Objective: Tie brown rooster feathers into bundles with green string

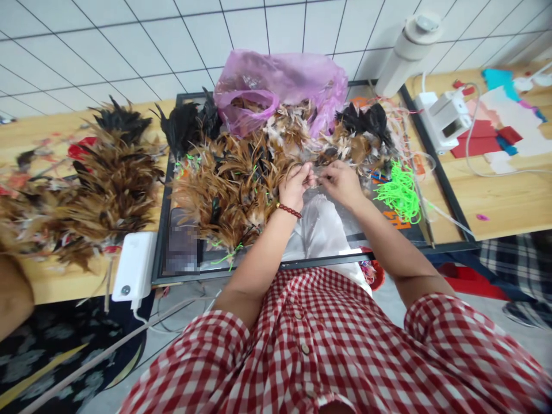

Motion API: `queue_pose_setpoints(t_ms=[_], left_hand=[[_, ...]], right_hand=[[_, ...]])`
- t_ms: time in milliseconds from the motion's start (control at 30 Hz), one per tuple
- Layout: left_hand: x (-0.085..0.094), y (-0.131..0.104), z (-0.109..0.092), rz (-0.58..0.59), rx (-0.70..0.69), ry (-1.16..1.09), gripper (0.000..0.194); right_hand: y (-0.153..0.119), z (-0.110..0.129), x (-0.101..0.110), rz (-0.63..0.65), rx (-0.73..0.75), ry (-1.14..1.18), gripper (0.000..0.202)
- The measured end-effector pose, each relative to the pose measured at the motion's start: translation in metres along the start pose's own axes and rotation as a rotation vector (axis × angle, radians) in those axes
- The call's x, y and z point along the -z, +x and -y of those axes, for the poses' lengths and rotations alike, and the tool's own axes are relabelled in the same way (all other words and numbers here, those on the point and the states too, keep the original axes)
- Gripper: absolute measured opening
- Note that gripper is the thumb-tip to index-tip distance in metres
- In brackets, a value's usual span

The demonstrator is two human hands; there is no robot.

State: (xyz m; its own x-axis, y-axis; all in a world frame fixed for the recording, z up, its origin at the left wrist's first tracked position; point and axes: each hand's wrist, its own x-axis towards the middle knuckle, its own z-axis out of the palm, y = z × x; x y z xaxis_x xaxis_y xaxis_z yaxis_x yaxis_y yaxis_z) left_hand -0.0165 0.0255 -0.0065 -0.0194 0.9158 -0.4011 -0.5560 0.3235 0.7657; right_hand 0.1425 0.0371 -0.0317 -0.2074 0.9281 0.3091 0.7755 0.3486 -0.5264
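Observation:
My left hand and my right hand meet close together over the middle of the framed tray, fingers closed in a pinch. What lies between the fingertips is too small to make out. To the left of my hands spreads a large heap of brown feathers. Just beyond them, mottled pale feathers spill from a pink plastic bag. Bright green cords lie in a tangle to the right, near my right forearm. Below my hands is a crumpled translucent plastic sheet.
Black feathers stand at the tray's back left. Another brown feather pile lies farther left, behind a white power bank. A white bottle stands at the back right, beside a charger. Part of another person shows at left.

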Motion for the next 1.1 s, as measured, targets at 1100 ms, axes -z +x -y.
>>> queue_pose_setpoints(t_ms=[1100], left_hand=[[-0.002, -0.009, -0.025, -0.002, 0.102, -0.184, 0.011]], right_hand=[[0.002, -0.008, 0.012, 0.101, 0.195, 0.016, 0.023]])
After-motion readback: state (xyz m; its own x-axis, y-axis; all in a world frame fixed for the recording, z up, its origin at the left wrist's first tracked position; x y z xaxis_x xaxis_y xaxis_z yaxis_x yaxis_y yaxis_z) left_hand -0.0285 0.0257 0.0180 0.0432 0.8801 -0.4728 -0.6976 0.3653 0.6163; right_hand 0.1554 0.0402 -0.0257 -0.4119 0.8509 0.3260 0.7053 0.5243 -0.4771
